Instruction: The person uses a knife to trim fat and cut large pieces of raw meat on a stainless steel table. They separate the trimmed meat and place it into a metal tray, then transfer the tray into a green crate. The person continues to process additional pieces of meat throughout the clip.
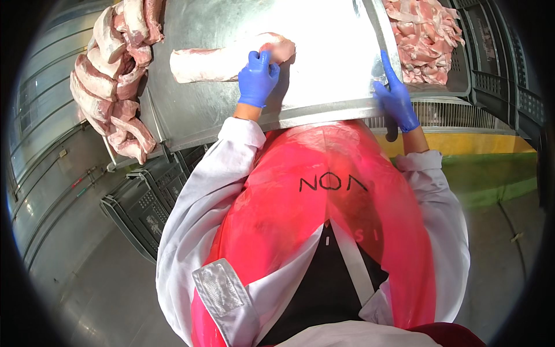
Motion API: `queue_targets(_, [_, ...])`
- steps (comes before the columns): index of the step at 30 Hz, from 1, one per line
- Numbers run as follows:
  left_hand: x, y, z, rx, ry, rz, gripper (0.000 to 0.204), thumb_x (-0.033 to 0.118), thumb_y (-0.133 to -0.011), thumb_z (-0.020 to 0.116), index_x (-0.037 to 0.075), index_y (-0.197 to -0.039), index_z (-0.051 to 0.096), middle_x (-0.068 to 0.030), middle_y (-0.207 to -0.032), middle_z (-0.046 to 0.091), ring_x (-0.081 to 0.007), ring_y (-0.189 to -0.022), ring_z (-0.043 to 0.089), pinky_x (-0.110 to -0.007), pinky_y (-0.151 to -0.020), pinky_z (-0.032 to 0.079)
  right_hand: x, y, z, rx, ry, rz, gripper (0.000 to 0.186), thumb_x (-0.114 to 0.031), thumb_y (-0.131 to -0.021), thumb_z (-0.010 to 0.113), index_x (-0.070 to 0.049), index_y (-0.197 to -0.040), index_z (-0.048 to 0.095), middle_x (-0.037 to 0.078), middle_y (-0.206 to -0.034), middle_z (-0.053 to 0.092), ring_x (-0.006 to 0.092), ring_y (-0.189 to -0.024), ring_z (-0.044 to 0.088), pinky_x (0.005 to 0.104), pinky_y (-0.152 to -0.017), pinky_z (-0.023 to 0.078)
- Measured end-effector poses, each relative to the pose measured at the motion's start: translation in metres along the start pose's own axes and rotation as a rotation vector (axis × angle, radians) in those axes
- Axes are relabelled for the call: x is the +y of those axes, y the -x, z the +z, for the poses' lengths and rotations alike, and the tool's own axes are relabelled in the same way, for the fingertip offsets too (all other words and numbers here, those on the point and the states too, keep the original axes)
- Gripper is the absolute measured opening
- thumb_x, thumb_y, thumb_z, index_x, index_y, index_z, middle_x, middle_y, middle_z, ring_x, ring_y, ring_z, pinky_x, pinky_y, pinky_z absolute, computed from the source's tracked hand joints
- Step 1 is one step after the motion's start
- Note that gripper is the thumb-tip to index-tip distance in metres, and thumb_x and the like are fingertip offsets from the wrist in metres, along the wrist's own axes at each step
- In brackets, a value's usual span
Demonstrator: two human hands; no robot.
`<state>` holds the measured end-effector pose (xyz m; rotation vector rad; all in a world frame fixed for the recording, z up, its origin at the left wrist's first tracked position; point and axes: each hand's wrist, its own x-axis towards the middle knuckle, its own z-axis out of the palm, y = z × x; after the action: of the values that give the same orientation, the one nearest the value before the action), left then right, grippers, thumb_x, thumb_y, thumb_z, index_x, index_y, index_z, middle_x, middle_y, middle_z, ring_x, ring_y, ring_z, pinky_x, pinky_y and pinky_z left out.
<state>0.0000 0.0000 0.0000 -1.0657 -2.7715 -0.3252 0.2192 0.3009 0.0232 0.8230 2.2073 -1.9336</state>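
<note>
— Two gloved hands are working at the near edge of the steel table [324, 75], above a red plastic apron [324, 231] and white coat sleeves [196, 191]. What are they doing?

— The left hand [257, 78], in a blue glove, is pressing down on a long cut of raw pork [222, 61], its fingers curled together over the top of the meat near its right end. The right hand [395, 95], also in blue, is gripping a knife; its dark handle [392, 132] is sticking out below the fist at the table's edge, and I cannot tell where the blade is lying in the glare.

— Where is the pork cut lying?

— It is lying across the table, just beyond the near edge and left of the middle, with its pinker end under the left hand. The two hands are staying well apart.

— And the containers?

— Below the table on the left, dark plastic crates [144, 202] are standing on the grey floor; I cannot tell what is in them. Farther off, at the upper right, a tray [462, 87] is holding a heap of pale pink meat trimmings [425, 34].

— Anything else around?

— At the far left, a pile of thick pork slabs [113, 75] is hanging over the table's left edge. A yellow and green floor stripe [491, 156] is running under the right side.
</note>
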Motion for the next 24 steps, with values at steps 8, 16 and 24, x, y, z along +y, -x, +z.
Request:
queue_targets(8, [-0.05,-0.043,-0.001,0.019,0.111,0.116,0.018,0.015,-0.085,0.064,0.014,-0.103,0.066,-0.0132,-0.084,0.065,-0.0357,-0.065,0.066,-0.046,-0.06,0.055,-0.019,-0.027,0.031,-0.182,-0.034,-0.113,0.075,-0.016,-0.095,0.057,-0.027,-0.161,0.021,0.008,-0.079,0.061,0.0143,-0.061,0.057,0.0313,-0.059,0.053])
queue_targets(16, [-0.062,-0.097,-0.028,-0.151,0.432,-0.082,0.012,0.011,-0.079,0.068,0.005,-0.075,0.058,-0.0122,-0.061,0.057,-0.0221,-0.053,0.055,-0.034,-0.057,0.05,-0.017,-0.134,0.123,-0.223,0.13,-0.326,0.077,-0.028,-0.096,0.053,-0.031,-0.161,0.01,0.02,-0.096,0.069,0.0324,-0.073,0.067,0.0444,-0.076,0.055])
queue_targets(24, [-0.08,-0.128,-0.026,-0.179,0.407,-0.014,0.01,0.01,-0.08,0.065,0.003,-0.079,0.058,-0.0074,-0.066,0.055,-0.0147,-0.061,0.051,-0.031,-0.06,0.048,-0.019,-0.153,0.17,-0.253,0.105,-0.401,0.072,-0.027,-0.096,0.054,-0.039,-0.158,0.019,0.019,-0.098,0.07,0.0322,-0.073,0.069,0.0441,-0.075,0.057])
